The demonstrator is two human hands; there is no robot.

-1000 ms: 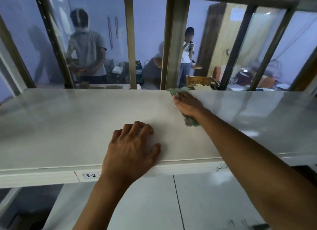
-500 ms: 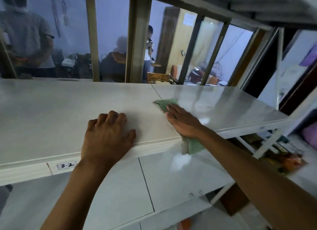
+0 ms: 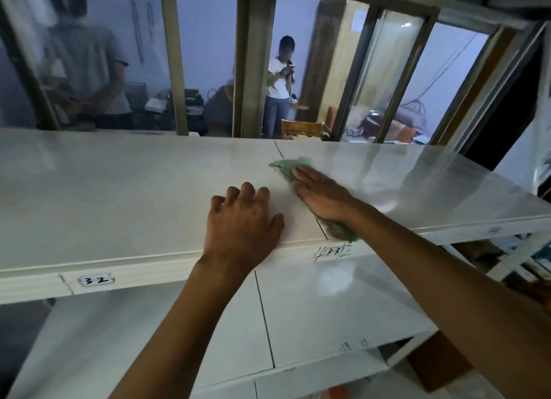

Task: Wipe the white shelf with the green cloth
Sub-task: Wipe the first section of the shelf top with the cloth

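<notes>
Since half a second ago, my right hand (image 3: 320, 194) has slid the green cloth (image 3: 290, 166) back from the front edge toward the middle of the white shelf (image 3: 119, 190). It presses flat, fingers straight, the cloth's long axis running front to back beneath it. My left hand (image 3: 243, 219) rests loosely curled just beside, holding nothing; unwiped shelf lies rightward.

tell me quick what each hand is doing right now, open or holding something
Left hand: open, fingers loosely bent, resting on the white shelf, holding nothing.
Right hand: open, flat fingers pressing the green cloth onto the shelf.
</notes>
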